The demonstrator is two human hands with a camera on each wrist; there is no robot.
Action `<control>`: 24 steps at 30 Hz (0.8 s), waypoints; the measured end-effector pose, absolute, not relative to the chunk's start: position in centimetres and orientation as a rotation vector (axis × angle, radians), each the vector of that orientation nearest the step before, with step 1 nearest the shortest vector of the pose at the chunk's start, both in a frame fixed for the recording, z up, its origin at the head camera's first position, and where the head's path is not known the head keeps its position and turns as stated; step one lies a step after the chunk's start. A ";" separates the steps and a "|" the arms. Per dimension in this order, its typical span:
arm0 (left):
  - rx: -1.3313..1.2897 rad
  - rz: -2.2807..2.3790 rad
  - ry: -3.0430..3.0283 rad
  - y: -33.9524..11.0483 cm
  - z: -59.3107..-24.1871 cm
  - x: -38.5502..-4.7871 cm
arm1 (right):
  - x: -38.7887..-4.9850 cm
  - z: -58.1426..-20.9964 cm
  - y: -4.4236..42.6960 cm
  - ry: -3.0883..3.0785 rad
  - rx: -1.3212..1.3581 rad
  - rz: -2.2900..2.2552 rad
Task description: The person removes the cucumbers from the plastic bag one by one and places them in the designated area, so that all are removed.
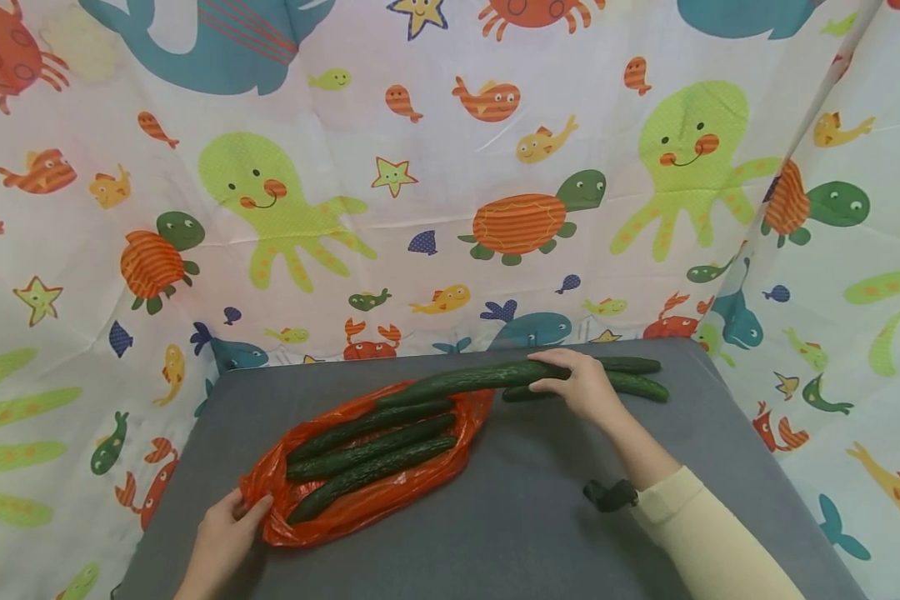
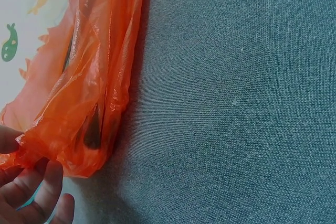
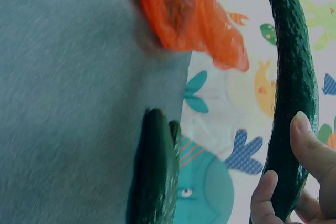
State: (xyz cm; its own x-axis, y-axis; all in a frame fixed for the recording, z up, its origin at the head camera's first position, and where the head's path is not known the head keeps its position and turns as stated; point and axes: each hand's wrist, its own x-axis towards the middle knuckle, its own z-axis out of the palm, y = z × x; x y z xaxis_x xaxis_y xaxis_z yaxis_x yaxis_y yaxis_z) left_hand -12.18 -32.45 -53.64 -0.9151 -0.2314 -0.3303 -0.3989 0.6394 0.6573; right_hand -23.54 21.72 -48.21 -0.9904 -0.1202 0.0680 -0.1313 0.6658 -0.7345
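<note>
On a grey tabletop [image 1: 525, 517] before sea-creature curtains [image 1: 435, 200], cucumbers [image 1: 371, 450].

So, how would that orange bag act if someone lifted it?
The bag would probably sag and flop, since its thin, creased film lets a dark shape show through in the left wrist view. It may feel much heavier than such film suggests, with three cucumbers inside. Those could slide out if it tips, as it gapes open on top.
</note>
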 end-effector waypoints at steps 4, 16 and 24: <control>-0.526 1.141 2.643 -32.3 -53.6 -12.2 | -23.3 -48.5 22.9 -2.863 0.190 1.274; -0.507 1.139 2.642 -32.2 -53.5 -12.0 | -22.4 -49.7 26.7 -2.851 0.152 1.211; -0.515 1.136 2.644 -32.2 -53.5 -12.0 | -21.8 -50.2 29.5 -2.870 0.079 1.201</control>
State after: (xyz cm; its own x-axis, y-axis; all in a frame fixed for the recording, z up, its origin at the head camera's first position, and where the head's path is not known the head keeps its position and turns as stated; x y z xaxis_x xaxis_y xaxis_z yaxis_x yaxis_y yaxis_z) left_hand -12.04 -32.22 -53.54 -0.9150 -0.2304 -0.3313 -0.3989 0.6400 0.6567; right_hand -21.79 29.47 -50.15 -0.9983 -0.0353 0.0472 -0.0584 0.7010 -0.7107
